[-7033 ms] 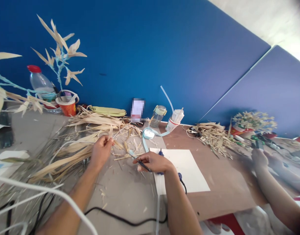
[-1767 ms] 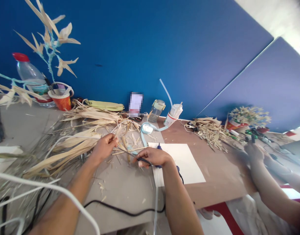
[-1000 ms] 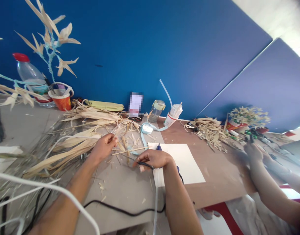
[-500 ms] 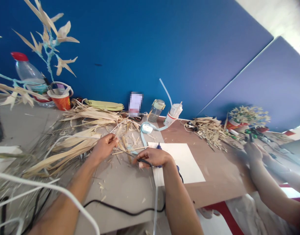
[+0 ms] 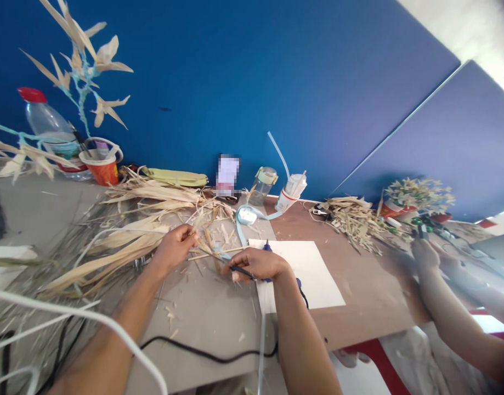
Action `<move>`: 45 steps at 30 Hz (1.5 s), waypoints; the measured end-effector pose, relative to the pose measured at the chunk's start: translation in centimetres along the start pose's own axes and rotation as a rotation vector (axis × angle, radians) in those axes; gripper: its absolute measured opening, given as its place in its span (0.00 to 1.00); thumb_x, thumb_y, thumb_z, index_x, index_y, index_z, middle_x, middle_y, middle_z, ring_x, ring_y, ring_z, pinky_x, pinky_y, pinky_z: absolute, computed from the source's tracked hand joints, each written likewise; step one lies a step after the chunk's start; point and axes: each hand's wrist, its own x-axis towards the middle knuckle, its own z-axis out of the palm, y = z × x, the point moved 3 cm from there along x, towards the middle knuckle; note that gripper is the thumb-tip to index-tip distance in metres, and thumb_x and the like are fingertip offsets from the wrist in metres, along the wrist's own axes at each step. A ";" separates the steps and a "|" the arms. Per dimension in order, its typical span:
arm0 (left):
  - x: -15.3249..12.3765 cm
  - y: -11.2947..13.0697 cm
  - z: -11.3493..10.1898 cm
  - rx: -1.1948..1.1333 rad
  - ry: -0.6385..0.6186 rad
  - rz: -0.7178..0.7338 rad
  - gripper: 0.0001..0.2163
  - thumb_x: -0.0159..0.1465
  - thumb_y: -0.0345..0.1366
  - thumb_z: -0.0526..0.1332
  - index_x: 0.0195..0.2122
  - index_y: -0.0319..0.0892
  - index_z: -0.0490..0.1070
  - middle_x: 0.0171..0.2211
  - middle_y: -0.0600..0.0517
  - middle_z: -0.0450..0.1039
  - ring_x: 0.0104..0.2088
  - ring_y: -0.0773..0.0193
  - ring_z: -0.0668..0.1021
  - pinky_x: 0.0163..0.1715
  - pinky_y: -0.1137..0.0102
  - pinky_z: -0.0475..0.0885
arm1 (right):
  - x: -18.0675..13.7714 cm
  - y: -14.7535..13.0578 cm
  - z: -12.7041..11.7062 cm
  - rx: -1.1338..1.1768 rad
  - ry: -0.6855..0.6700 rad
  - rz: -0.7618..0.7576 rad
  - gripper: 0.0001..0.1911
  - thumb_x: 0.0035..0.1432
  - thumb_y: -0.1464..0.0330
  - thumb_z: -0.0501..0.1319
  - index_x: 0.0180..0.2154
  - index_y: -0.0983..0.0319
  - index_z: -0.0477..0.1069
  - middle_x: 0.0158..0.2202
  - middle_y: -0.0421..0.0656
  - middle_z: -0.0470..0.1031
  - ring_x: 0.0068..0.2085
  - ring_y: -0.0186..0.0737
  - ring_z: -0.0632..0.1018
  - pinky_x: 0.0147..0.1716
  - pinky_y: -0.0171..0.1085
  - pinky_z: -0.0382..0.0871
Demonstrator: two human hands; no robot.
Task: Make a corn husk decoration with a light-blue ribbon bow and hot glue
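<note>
My left hand [image 5: 177,246] is closed in a pinch on a thin, pale piece of dried corn husk [image 5: 196,233], above the middle of the table. Black-handled scissors [image 5: 241,271] are in my right hand [image 5: 258,263], their blades pointing left toward the pinched husk. My fingers hide part of the handles. Behind my right wrist, a blue glue gun [image 5: 267,246] lies on a white sheet [image 5: 313,274], mostly covered by the hand. Husk scraps and thin sticks lie around both hands.
Dried husks [image 5: 124,252] spread to the left, with a white cable [image 5: 112,323] in front. A ribbon roll [image 5: 247,215], a jar [image 5: 263,186] and a paper cup [image 5: 290,193] stand behind. At left are a bottle [image 5: 50,129] and husk flowers [image 5: 106,57]. Another person's hands [image 5: 425,253] work at right.
My right hand has shifted very slightly on the scissors. My left hand stays where it was, and the things on the table have not moved.
</note>
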 end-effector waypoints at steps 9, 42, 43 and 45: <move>0.2 -0.7 -0.1 -0.003 -0.004 -0.012 0.11 0.54 0.46 0.60 0.24 0.44 0.63 0.19 0.58 0.66 0.18 0.69 0.63 0.20 0.72 0.56 | 0.1 0.1 0.1 0.061 0.055 0.003 0.19 0.54 0.59 0.63 0.41 0.67 0.78 0.19 0.36 0.65 0.24 0.31 0.64 0.27 0.31 0.60; 0.3 -1.0 -0.8 -0.079 0.188 -0.045 0.13 0.53 0.48 0.61 0.26 0.43 0.68 0.21 0.55 0.70 0.19 0.68 0.65 0.21 0.72 0.59 | -0.3 -0.3 0.2 0.153 0.077 0.019 0.20 0.52 0.62 0.64 0.44 0.67 0.77 0.17 0.34 0.64 0.22 0.30 0.63 0.24 0.30 0.57; 0.2 -0.9 -1.0 -0.107 0.242 -0.063 0.13 0.53 0.48 0.61 0.26 0.43 0.67 0.21 0.55 0.70 0.19 0.68 0.65 0.20 0.72 0.58 | -0.3 -0.3 0.2 0.166 0.105 0.021 0.20 0.52 0.62 0.64 0.45 0.66 0.76 0.17 0.34 0.65 0.22 0.29 0.63 0.24 0.30 0.57; 0.0 -0.6 -1.2 -0.208 0.323 -0.091 0.14 0.54 0.49 0.61 0.28 0.43 0.67 0.22 0.55 0.70 0.17 0.70 0.62 0.18 0.72 0.55 | -0.1 -0.2 0.1 0.180 0.193 0.018 0.23 0.51 0.63 0.64 0.48 0.65 0.74 0.20 0.35 0.67 0.22 0.29 0.64 0.24 0.30 0.57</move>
